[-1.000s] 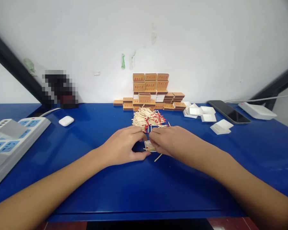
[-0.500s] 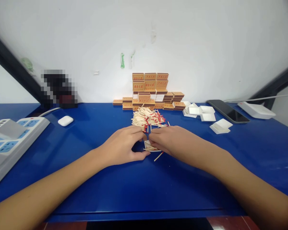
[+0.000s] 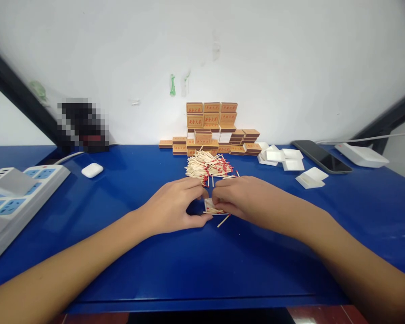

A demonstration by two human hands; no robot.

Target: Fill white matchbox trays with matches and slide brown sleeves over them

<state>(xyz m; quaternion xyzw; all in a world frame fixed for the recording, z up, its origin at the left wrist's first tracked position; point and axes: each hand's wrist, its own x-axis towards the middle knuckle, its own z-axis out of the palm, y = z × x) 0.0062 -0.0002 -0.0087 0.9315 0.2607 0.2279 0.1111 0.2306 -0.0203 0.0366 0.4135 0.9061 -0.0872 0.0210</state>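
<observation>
On the blue tabletop lies a small white matchbox tray (image 3: 209, 203) with loose matches (image 3: 213, 210) in it. My left hand (image 3: 175, 204) curls around its left end, thumb at the near side and fingers at the far side. From the right, my right hand (image 3: 238, 195) reaches over the tray with bent, closed fingers. Its fingertips touch in among the matches, and what they pinch is hidden. A single match (image 3: 223, 221) lies just in front of the tray. Beyond both hands is a large heap of red-tipped matches (image 3: 207, 164).
Stacked matchboxes (image 3: 211, 119) stand against the wall. Empty white trays (image 3: 292, 159) lie right of them, beside a phone (image 3: 320, 156) and a white device (image 3: 361, 155). At left are a power strip (image 3: 50, 173) and a white earbud case (image 3: 92, 169).
My right hand's fingers have shifted slightly within the tray, and more of its white inside shows. The matches in it now lie nearer the front edge. My left hand stays around the tray.
</observation>
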